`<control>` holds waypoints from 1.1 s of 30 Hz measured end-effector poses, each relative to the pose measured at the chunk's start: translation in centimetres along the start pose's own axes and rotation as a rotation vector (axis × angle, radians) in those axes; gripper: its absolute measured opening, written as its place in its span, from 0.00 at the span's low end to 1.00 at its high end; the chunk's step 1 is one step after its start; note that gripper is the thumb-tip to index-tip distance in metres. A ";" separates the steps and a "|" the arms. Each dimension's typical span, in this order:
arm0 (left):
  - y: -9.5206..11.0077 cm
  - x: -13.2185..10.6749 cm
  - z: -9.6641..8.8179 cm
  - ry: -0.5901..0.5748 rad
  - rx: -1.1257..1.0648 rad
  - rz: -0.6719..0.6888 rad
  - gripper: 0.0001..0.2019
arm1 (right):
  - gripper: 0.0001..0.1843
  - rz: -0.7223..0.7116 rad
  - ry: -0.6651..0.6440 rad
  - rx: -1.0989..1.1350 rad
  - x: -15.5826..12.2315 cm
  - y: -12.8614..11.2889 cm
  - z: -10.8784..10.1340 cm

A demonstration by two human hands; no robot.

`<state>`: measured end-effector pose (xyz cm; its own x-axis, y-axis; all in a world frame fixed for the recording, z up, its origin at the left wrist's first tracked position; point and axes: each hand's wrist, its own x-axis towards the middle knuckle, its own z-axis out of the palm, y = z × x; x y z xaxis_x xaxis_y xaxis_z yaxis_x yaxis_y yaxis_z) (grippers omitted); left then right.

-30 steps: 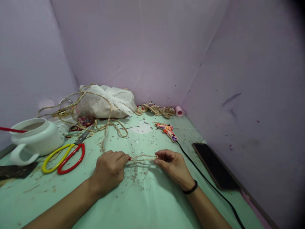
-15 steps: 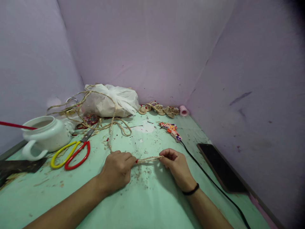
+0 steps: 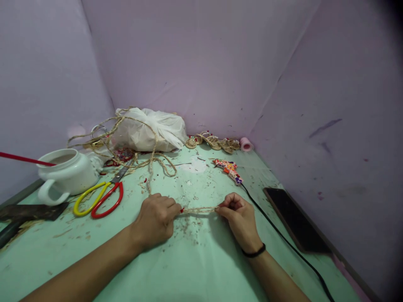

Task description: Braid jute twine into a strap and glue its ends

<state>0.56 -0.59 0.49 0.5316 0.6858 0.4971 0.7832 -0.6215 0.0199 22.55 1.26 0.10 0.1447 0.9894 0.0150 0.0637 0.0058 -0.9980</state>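
thin straw-coloured braided cord (image 3: 201,208): bits inside left hand (image 3: 157,220) and right hand (image 3: 238,218) hidden; slim red stick (image 3: 25,158), dark flat blade-like piece (image 3: 37,212) clipped at left; black cable (image 3: 283,238) clipped near right; white plastic bag (image 3: 151,132) contents unreadable

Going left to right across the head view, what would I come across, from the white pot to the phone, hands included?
White pot → scissors → left hand → stretched cord → right hand → phone.

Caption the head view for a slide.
Left hand and right hand hold a thin, tan, braided cord between them above a flat, pale green tabletop.
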 end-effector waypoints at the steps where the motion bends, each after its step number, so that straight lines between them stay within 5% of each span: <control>1: 0.0 0.0 0.0 -0.005 0.003 0.003 0.09 | 0.10 -0.011 -0.003 -0.006 0.0 0.0 0.0; 8: 0.0 0.2 0.0 -0.029 0.026 -0.077 0.10 | 0.05 -0.167 -0.095 -0.148 0.5 0.0 -0.4; 14: 0.3 0.3 -0.1 -0.117 0.022 -0.086 0.10 | 0.10 -0.762 -0.194 -0.586 0.2 -0.5 -0.2; 16: 0.5 0.4 -0.1 -0.127 0.026 -0.077 0.09 | 0.11 -0.837 -0.268 -0.694 -0.1 -0.5 0.6; 24: 0.8 0.3 0.3 -0.162 0.019 -0.088 0.09 | 0.08 -0.803 -0.353 -0.886 -0.7 -0.2 2.3; 33: 0.9 0.2 0.3 -0.216 -0.079 -0.229 0.10 | 0.08 -0.566 -0.301 -0.698 -0.7 0.1 1.7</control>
<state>1.52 -0.90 0.37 0.4074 0.8702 0.2770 0.8672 -0.4637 0.1814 20.73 0.80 -0.16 -0.3431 0.8628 0.3712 0.6365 0.5042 -0.5836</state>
